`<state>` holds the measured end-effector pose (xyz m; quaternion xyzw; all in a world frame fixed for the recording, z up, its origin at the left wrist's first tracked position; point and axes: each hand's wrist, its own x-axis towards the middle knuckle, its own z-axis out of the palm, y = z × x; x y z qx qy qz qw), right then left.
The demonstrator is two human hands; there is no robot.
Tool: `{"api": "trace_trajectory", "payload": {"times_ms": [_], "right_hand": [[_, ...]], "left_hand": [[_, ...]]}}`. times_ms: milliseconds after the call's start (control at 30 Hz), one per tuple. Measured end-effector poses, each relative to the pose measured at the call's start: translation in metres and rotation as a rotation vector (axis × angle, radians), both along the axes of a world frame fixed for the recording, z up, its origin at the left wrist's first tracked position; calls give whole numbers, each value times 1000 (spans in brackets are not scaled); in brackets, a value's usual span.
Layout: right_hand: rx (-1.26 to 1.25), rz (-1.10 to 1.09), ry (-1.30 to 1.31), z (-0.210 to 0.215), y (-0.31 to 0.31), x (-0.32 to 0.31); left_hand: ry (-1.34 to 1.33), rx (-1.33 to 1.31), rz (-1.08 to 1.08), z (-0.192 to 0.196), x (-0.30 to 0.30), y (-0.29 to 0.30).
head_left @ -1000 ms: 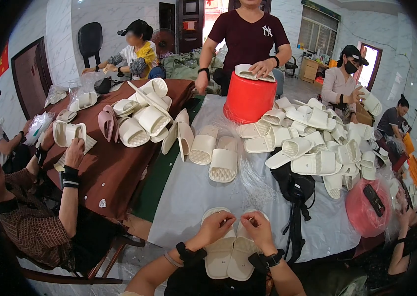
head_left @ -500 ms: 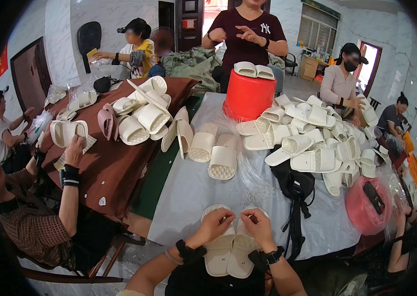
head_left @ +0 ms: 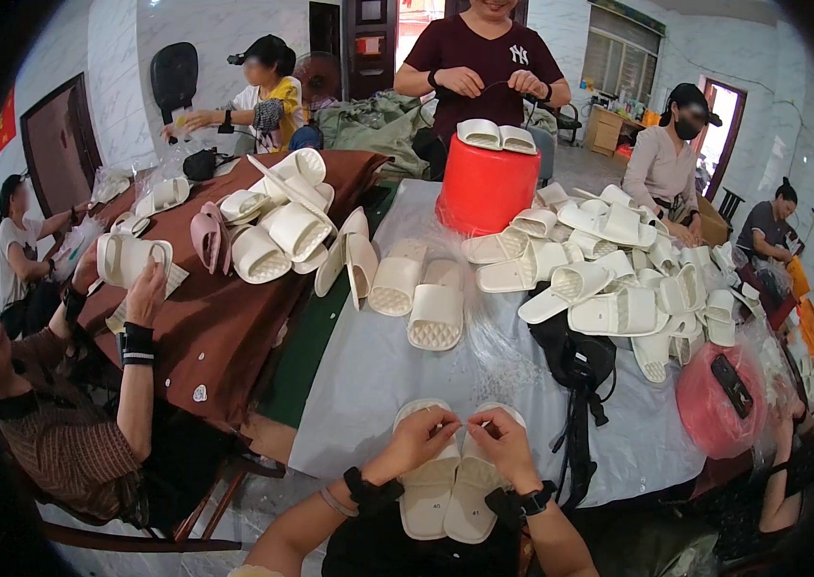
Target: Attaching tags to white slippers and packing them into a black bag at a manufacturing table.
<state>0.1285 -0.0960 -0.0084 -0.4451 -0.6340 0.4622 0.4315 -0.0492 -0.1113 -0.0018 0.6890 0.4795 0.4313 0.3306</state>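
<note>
now both hands, left hand (head_left: 419, 440) and right hand (head_left: 503, 444), pinch cream slippers (head_left: 445, 490) (soles up).

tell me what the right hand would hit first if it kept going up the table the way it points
Probably the cream slipper lying sole-up ahead of the right hand; only bare grey table cover lies between, though depth is unclear.

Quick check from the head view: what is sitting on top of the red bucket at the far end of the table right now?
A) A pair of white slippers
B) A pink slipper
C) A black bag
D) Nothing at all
A: a pair of white slippers lies side by side on top of the red bucket, in front of the person in the dark red shirt.
</note>
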Motion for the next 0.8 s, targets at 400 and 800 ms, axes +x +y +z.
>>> {"api": "trace_trajectory", "payload": {"times_ms": [400,800], "right_hand": [[-16,-42,-38,6,-4,-1],[21,-54,-18,10,-6,-2]], "left_hand": [[-8,-20,-25,2,0,-2],[-29,13,-9,-1,1,0]]}}
